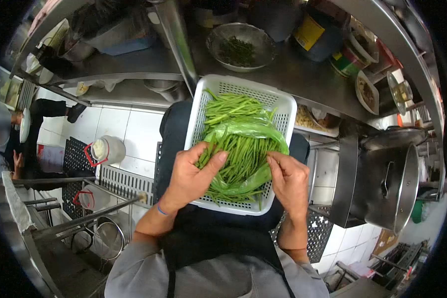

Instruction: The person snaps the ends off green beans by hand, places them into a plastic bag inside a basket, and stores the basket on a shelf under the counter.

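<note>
A white perforated plastic basket (197, 111) rests on the person's lap, full of long green beans (248, 159). Some of the beans lie inside an opened green plastic bag (251, 130), with others loose at the top and bottom of the basket. At the basket's left side, my left hand (193, 169) is closed around a few green beans, thumb lying over the pile. My right hand (289, 181) is at the right rim, thumb and forefinger pinched by the edge of the bag. What those fingertips hold is too small to tell.
A metal counter (293, 82) runs ahead, bearing a bowl (240, 47) of chopped greens. A large steel pot (390, 186) stands on the right. White buckets (109, 149) and metal racks (84, 228) are on the left, where another person (27, 144) sits.
</note>
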